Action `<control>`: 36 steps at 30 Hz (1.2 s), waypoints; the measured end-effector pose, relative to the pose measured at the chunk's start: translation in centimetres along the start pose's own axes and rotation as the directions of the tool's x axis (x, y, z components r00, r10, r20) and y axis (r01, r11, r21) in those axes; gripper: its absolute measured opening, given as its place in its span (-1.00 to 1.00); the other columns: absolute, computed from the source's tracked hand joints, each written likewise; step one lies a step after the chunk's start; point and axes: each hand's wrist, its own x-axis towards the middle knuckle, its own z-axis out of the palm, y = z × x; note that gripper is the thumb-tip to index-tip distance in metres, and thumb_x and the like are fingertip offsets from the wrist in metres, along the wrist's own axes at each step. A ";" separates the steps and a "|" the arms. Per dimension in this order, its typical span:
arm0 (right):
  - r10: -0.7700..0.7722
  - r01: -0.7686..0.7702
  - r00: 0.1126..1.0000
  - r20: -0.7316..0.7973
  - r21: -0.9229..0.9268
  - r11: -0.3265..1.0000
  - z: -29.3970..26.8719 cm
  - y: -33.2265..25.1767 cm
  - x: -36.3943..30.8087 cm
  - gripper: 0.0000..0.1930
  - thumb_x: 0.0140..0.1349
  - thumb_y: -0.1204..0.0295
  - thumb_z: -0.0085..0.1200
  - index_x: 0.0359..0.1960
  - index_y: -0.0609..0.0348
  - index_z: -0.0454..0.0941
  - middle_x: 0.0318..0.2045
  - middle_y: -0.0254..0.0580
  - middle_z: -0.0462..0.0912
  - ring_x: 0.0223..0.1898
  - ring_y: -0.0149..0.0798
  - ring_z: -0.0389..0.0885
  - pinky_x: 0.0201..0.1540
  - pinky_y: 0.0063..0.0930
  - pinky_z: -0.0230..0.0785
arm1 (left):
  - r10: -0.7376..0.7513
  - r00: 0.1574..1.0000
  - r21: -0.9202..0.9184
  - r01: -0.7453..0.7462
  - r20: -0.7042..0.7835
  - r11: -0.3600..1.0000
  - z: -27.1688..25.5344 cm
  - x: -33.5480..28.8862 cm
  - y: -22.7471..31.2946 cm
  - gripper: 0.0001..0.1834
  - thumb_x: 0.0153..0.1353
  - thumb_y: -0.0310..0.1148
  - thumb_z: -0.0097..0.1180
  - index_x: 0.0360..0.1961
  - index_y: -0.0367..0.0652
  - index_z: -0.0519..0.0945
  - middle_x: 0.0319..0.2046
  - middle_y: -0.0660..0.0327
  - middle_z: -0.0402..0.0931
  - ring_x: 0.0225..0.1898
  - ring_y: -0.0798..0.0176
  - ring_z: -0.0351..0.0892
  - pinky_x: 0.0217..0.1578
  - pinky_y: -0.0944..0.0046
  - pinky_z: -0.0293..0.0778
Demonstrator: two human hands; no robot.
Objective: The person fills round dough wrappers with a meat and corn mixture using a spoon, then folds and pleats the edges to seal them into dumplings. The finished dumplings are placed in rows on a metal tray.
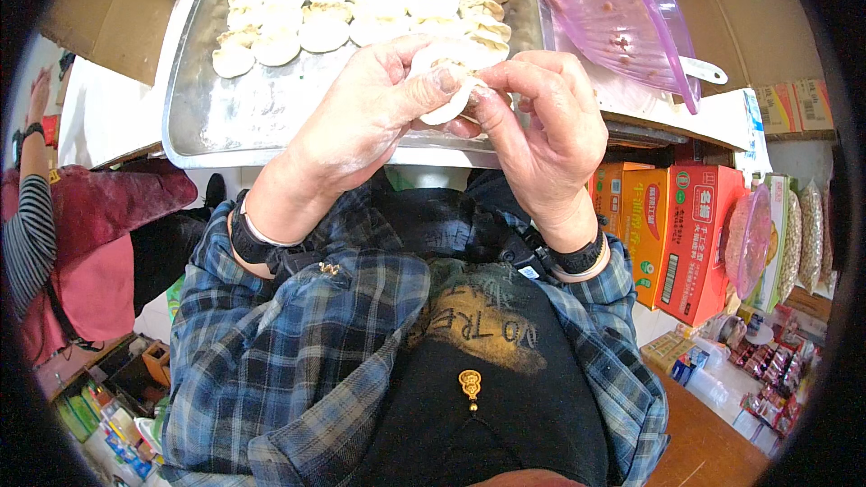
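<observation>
A: Head view, bottom up. Lower frame is the person's own plaid shirt sleeves [298, 343], black wristbands [257, 243] on both wrists.

B: Hands?

A: Centre frame, both raised together. Left hand [361, 122] and right hand [541, 131] meet on one raw dumpling [448, 106]. Left thumb lies across its top, right fingertips [483, 95] pinch its right edge. Both hands clamped on it, touching each other at the tips.

B: Where's the dumpling relative to the tray?

A: Held in front of the near rim of the metal tray [271, 117], upper centre of frame. Can't tell if it touches the tray.

B: Further out?

A: Tray carries rows of finished dumplings [361, 0] in its upper part; near part is bare and floury. Pink plastic bowl [613, 9] upper right, just beside the tray, white spoon handle [708, 69] sticking out at its lower edge. Orange cartons [677, 225] right of frame. Another person's striped sleeve [27, 234] at far left edge.
</observation>
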 end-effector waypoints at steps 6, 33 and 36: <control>0.056 -0.057 0.997 -0.049 -0.020 0.998 0.2 -0.1 0.1 -0.81 -0.11 0.55 0.33 -0.41 0.11 0.61 -0.49 -0.25 0.56 -0.44 -0.23 0.56 -0.40 -0.45 0.42 | 0.016 1.000 0.025 -0.016 -0.003 1.000 0.1 0.0 0.0 -0.63 0.24 -0.21 0.19 -0.06 -0.26 0.53 -0.20 0.23 0.57 -0.23 0.40 0.58 -0.18 0.37 0.56; 0.291 -0.282 0.951 -0.105 0.093 0.955 0.5 -0.3 0.2 -0.87 -0.04 0.57 0.30 -0.50 0.21 0.56 -0.55 -0.22 0.56 -0.53 -0.32 0.49 -0.47 -0.51 0.32 | 0.089 0.995 0.018 -0.088 -0.051 0.996 0.6 0.1 -0.1 -0.48 0.09 -0.56 0.24 0.10 -0.29 0.38 -0.10 0.17 0.51 -0.07 0.33 0.54 -0.01 0.35 0.49; 0.310 -0.298 0.947 -0.088 0.128 0.946 0.6 -0.3 0.2 -0.87 -0.04 0.56 0.30 -0.50 0.21 0.55 -0.56 -0.22 0.55 -0.54 -0.31 0.49 -0.48 -0.51 0.32 | 0.002 0.999 -0.028 -0.003 -0.047 1.000 0.4 0.0 0.3 -0.42 0.09 -0.45 0.26 0.15 -0.30 0.36 -0.04 0.19 0.50 -0.02 0.33 0.51 0.05 0.31 0.45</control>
